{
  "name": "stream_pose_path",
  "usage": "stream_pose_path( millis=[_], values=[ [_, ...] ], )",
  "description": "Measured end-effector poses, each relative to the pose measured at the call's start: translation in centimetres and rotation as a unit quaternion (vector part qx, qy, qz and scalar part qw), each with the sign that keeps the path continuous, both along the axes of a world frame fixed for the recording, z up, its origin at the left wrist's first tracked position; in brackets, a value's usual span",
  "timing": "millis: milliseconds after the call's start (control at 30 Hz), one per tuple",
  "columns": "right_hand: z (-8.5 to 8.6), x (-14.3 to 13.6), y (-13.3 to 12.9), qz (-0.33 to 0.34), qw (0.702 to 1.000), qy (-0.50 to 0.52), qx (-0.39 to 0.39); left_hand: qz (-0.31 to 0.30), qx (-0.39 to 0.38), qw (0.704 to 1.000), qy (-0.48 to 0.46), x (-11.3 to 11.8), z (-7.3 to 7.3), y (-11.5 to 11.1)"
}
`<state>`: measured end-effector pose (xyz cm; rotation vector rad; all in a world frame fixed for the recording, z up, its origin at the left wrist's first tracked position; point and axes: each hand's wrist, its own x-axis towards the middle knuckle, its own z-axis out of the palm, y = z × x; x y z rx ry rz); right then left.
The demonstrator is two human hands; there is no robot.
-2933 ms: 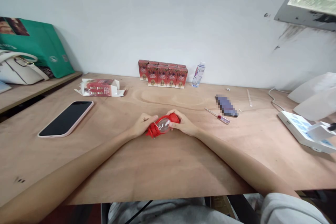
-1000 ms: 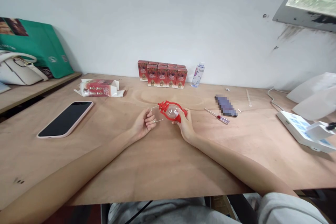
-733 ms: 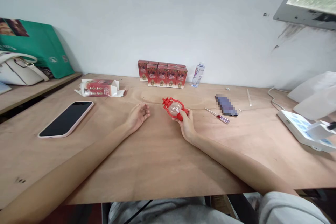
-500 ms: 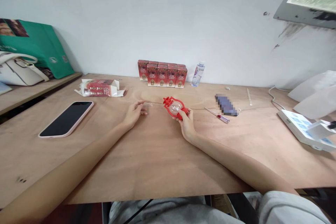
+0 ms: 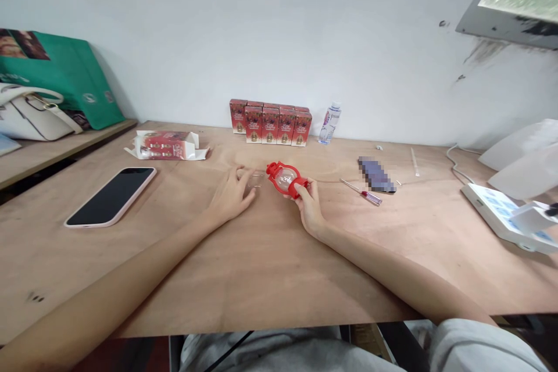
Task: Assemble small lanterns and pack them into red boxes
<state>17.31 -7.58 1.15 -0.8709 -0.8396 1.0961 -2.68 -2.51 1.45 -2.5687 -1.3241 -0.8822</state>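
A small red lantern (image 5: 283,178) with a clear round window is gripped at its base by my right hand (image 5: 310,203), thumb on top. It is tilted, its top pointing up and left. My left hand (image 5: 232,195) rests low over the table to the left of the lantern, fingers apart and curved. Thin wire-like pieces (image 5: 257,175) show beside its fingertips; whether the fingers touch them I cannot tell. A screwdriver (image 5: 370,197) with a clear and red handle lies to the right of my right hand.
Several red boxes (image 5: 270,125) stand by the wall beside a clear bottle (image 5: 329,123). An opened red box (image 5: 168,146) and a phone (image 5: 111,197) lie left. A blurred dark item (image 5: 375,174) and white power strip (image 5: 508,218) lie right.
My left hand has moved right and spread over the table near the wire pieces, which now show further right. The lantern has shifted slightly left in my right hand.
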Motion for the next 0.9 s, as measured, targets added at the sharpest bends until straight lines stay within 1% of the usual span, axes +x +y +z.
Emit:
stream_pose_path(
  millis=[67,167,233,300,400,500,600,700,800,900],
  values=[
    [0.1,-0.1,-0.3,0.021,0.999,-0.039,0.023,-0.009,0.045,0.999,-0.016,0.2,0.3,-0.5],
    [0.4,-0.2,-1.0,0.084,0.987,-0.120,0.068,-0.062,0.101,0.993,-0.028,0.5,0.6,-1.2],
    [0.5,-0.1,-1.3,0.128,0.971,-0.173,0.101,-0.096,0.116,0.988,-0.023,0.7,0.7,-1.7],
    [0.5,-0.1,-1.6,0.157,0.958,-0.207,0.121,-0.122,0.126,0.985,-0.007,0.8,0.8,-2.0],
    [0.5,-0.1,-1.7,0.178,0.954,-0.210,0.121,-0.148,0.138,0.979,0.023,0.7,0.9,-2.1],
    [0.5,-0.1,-1.8,0.174,0.955,-0.212,0.114,-0.146,0.158,0.976,0.042,0.6,0.8,-1.9],
    [0.7,-0.1,-1.9,0.149,0.959,-0.215,0.107,-0.113,0.172,0.978,0.045,0.5,0.8,-1.9],
    [0.8,-0.1,-2.0,0.110,0.967,-0.198,0.114,-0.082,0.170,0.981,0.048,0.6,0.9,-2.1],
    [0.8,-0.1,-1.9,0.078,0.971,-0.195,0.116,-0.063,0.168,0.983,0.044,0.7,1.0,-2.3],
    [0.8,-0.1,-1.8,0.078,0.966,-0.218,0.113,-0.048,0.148,0.987,0.042,0.7,1.0,-2.3]
  ],
)
